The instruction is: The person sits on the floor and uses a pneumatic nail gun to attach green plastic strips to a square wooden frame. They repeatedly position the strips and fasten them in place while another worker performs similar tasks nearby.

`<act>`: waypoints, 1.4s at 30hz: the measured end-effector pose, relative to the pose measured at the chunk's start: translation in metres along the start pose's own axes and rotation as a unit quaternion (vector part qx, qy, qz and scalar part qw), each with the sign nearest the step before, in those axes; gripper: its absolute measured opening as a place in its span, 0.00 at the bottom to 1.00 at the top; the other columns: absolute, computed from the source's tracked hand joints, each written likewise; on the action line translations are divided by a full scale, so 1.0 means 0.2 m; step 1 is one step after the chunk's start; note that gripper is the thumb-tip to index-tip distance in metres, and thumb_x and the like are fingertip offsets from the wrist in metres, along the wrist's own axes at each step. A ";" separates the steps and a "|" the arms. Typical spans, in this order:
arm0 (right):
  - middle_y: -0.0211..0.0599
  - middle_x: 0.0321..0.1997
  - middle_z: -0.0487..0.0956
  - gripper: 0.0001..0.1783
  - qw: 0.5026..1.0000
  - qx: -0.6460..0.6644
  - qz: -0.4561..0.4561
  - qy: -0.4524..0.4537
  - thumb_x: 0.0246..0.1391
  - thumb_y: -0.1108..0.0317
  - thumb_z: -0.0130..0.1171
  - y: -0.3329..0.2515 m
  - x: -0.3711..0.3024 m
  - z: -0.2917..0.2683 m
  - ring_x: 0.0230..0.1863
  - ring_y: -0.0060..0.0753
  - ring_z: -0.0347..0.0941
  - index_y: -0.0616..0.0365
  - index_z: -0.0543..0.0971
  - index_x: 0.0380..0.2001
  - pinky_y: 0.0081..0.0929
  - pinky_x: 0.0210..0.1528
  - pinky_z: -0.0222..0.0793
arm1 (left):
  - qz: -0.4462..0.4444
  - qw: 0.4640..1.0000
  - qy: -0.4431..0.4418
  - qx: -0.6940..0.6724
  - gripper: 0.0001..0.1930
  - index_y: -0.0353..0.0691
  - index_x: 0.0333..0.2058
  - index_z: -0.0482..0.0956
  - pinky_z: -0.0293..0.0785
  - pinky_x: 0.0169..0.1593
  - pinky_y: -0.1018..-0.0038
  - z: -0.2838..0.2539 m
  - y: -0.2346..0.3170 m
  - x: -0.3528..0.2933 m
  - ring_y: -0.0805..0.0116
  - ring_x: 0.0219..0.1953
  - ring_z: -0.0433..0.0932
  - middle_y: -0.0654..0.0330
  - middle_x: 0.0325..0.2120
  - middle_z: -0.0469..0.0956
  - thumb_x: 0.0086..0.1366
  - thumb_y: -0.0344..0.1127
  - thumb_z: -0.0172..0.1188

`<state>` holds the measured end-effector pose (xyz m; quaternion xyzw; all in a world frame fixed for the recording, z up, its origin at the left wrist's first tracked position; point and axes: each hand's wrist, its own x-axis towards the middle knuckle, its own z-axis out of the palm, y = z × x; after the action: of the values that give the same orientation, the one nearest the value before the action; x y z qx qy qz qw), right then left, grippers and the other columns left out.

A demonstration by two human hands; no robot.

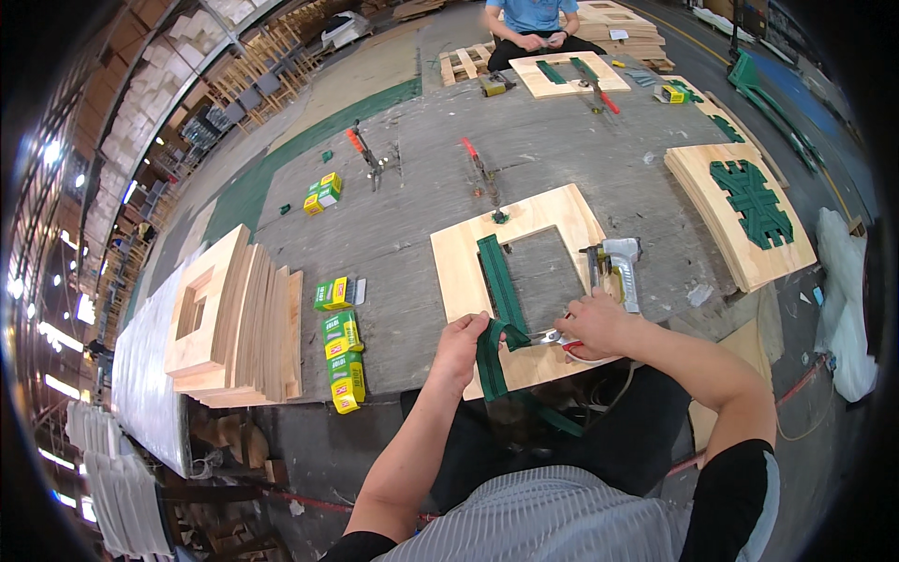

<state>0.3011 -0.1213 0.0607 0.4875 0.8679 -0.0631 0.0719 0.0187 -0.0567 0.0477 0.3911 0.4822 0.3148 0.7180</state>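
A square plywood frame (456, 265) with a square opening lies in front of me. One strip of green webbing (503, 288) runs along the left side of the opening. At the near left corner my left hand (460, 351) pinches the folded webbing, whose loose tail hangs over the near edge. My right hand (596, 325) is closed around scissors (552, 338) with red-and-white handles. Their blades point left and reach the webbing beside my left fingers. Just beyond my right hand a silver staple gun (622, 270) rests on the frame's right side.
Stacked plywood frames stand at left (228, 323), beside yellow-green boxes (343, 351). At right, a frame stack (735, 220) carries woven green webbing (752, 203). Red-handled toggle clamps (365, 155) are fixed to the grey table (403, 225). Across it, another person (534, 28) sits near a similar frame (562, 86).
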 end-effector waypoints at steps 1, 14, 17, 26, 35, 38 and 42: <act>0.42 0.43 0.81 0.29 1.000 -0.003 -0.005 -0.001 0.53 0.39 0.66 -0.01 0.02 0.01 0.46 0.44 0.80 0.46 0.82 0.50 0.43 0.51 0.66 | 0.002 1.000 -0.002 0.003 0.16 0.31 0.41 0.80 0.81 0.42 0.71 0.00 0.00 0.00 0.69 0.32 0.82 0.56 0.31 0.84 0.77 0.41 0.56; 0.36 0.33 0.82 0.25 0.995 0.027 -0.093 0.021 0.54 0.46 0.65 0.05 0.09 0.06 0.39 0.43 0.82 0.46 0.83 0.51 0.44 0.45 0.68 | 0.018 1.000 -0.003 0.008 0.14 0.33 0.40 0.79 0.80 0.40 0.72 -0.02 -0.01 -0.06 0.69 0.30 0.82 0.57 0.30 0.84 0.77 0.41 0.57; 0.36 0.33 0.83 0.24 0.992 0.031 -0.112 0.055 0.54 0.46 0.66 -0.02 0.15 0.06 0.39 0.46 0.82 0.47 0.82 0.49 0.46 0.42 0.71 | 0.014 0.999 -0.023 0.032 0.14 0.33 0.40 0.79 0.79 0.42 0.73 0.03 0.01 -0.08 0.71 0.32 0.82 0.57 0.30 0.84 0.77 0.40 0.56; 0.44 0.40 0.85 0.26 0.917 0.251 0.164 0.264 0.55 0.49 0.67 0.05 -0.02 0.09 0.42 0.58 0.82 0.47 0.78 0.52 0.50 0.42 0.77 | 0.068 0.997 0.004 -0.020 0.09 0.36 0.42 0.79 0.78 0.35 0.72 -0.11 -0.11 -0.37 0.71 0.29 0.79 0.61 0.30 0.80 0.76 0.36 0.57; 0.52 0.52 0.82 0.21 0.774 0.121 0.515 0.349 0.54 0.61 0.68 0.55 -0.55 0.34 0.51 0.57 0.79 0.54 0.80 0.51 0.49 0.52 0.75 | -0.201 0.973 0.024 -0.107 0.21 0.36 0.50 0.78 0.65 0.25 0.71 -0.17 -0.58 -0.51 0.73 0.18 0.64 0.63 0.22 0.73 0.80 0.50 0.49; 0.52 0.49 0.82 0.18 0.784 0.127 0.507 0.334 0.57 0.58 0.66 0.57 -0.51 0.32 0.50 0.57 0.80 0.55 0.82 0.47 0.48 0.51 0.75 | -0.221 0.966 0.034 -0.127 0.26 0.35 0.52 0.78 0.63 0.24 0.71 -0.14 -0.60 -0.46 0.72 0.18 0.62 0.62 0.23 0.73 0.80 0.55 0.46; 0.54 0.42 0.84 0.25 0.766 0.303 0.486 0.293 0.59 0.48 0.64 0.41 -0.23 0.34 0.46 0.58 0.81 0.61 0.83 0.45 0.49 0.50 0.75 | -0.180 0.971 0.060 -0.149 0.26 0.32 0.48 0.78 0.63 0.23 0.70 -0.12 -0.63 -0.40 0.70 0.18 0.64 0.60 0.24 0.74 0.81 0.53 0.44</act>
<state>0.3998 -0.1291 0.0002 0.8354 0.4296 -0.1332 -0.3159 -0.0207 -0.1797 -0.0301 0.1670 0.5345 0.2720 0.7826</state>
